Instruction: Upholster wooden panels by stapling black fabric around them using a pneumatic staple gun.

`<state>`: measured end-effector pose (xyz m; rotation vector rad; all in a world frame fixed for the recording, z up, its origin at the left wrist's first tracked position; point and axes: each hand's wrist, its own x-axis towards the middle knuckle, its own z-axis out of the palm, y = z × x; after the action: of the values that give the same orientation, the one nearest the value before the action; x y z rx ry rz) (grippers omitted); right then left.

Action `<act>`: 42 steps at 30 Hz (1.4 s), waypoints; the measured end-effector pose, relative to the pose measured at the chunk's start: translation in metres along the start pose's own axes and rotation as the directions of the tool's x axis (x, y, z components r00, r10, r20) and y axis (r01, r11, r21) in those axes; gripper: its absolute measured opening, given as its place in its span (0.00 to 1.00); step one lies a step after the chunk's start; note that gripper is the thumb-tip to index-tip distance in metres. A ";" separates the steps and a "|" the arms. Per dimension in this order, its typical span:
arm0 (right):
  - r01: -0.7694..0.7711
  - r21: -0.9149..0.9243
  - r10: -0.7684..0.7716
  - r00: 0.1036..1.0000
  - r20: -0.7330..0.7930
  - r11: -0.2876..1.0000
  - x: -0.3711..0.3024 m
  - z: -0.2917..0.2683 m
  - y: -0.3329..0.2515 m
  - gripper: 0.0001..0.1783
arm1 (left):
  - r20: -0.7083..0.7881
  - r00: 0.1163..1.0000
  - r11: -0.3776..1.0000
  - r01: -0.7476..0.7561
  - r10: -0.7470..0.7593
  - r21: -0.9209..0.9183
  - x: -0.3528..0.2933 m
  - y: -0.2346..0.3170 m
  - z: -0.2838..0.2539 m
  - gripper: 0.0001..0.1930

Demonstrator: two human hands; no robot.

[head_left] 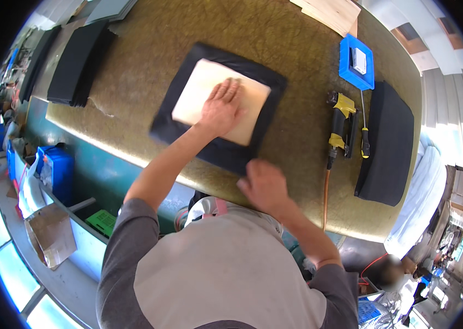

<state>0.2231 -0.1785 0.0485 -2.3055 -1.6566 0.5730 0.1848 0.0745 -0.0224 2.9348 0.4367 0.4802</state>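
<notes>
Right hand [264, 185] curled at the near corner of the black fabric [223, 151], seemingly gripping its edge. Left hand [221, 107] beyond, flat, fingers together, pinning the pale board [204, 90] centred on it. Staple gun [340, 125] rightward.

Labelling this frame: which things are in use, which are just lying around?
In use: left hand flat on wood panel; black fabric under it; right hand at the fabric's near edge.
Lying about: stapler, screwdriver, blue tray, black cushion, black stack.
</notes>
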 end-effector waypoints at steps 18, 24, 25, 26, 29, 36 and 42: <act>-0.191 0.208 0.280 0.737 -0.615 0.959 0.107 -0.004 0.126 0.08 | -0.151 0.988 0.966 -0.073 0.036 -0.249 0.014 0.020 -0.011 0.21; -0.041 0.408 0.290 0.768 -0.571 0.912 0.113 -0.009 0.130 0.05 | 0.032 0.999 0.957 -0.024 0.034 -0.289 0.056 0.011 -0.001 0.30; -0.049 0.421 0.301 0.775 -0.556 0.906 0.111 -0.013 0.126 0.05 | 0.051 0.998 0.957 -0.014 0.030 -0.291 0.067 0.010 -0.002 0.30; 0.004 0.444 0.291 0.750 -0.594 0.896 0.109 -0.018 0.122 0.06 | 0.174 0.983 0.937 0.004 0.061 -0.349 0.078 0.010 -0.004 0.29; 0.068 0.459 0.291 0.689 -0.664 0.886 0.105 -0.018 0.118 0.07 | 0.408 0.906 0.874 0.104 0.114 -0.475 0.114 0.019 -0.007 0.22; -0.089 0.148 0.166 0.730 -0.663 0.985 0.094 0.007 0.106 0.17 | 0.324 0.928 0.720 0.097 0.184 -0.687 0.100 0.032 0.024 0.09; 0.019 0.141 0.085 0.713 -0.695 0.990 0.083 0.013 0.106 0.15 | -0.035 0.993 0.751 -0.109 0.115 -0.652 0.055 0.061 0.018 0.10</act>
<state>0.3308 -0.1349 -0.0213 -2.0576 -1.1498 -0.1944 0.2565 0.0322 -0.0124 2.2760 0.0546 0.5073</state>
